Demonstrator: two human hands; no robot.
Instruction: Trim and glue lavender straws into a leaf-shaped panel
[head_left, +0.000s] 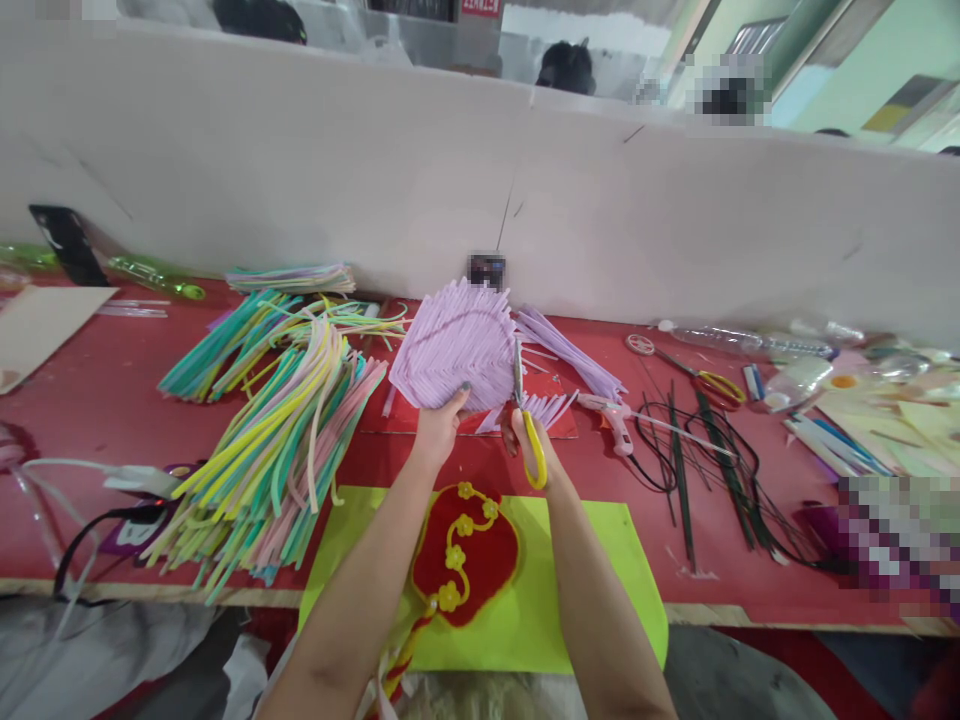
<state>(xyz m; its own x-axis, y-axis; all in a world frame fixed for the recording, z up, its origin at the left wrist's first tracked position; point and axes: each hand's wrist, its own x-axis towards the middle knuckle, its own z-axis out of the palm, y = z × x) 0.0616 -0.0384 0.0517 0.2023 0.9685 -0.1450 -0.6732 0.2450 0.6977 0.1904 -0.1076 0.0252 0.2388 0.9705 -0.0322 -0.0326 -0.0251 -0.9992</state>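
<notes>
A lilac, leaf-shaped piece made of pipe cleaners point(454, 345) is raised over the middle of the table. My left hand point(441, 425) is closed on its lower edge, the thumb lying on its face. My right hand point(531, 440) grips scissors with yellow handles point(535, 455). Their blades point away from me, upright along the right edge of the lilac piece; whether they touch it I cannot tell. Short lilac offcuts point(551, 410) lie on a red sheet point(544, 385) beneath. Loose lilac pipe cleaners point(574, 355) lie to the right.
Multicoloured pipe cleaners point(277, 430) are heaped at left. A pink glue gun point(616, 425), its cable and dark green stems point(679, 480) lie at right. Near my forearms is a red, yellow-flowered piece point(480, 560) on a lime-green sheet point(592, 590). A white partition point(337, 170) stands behind.
</notes>
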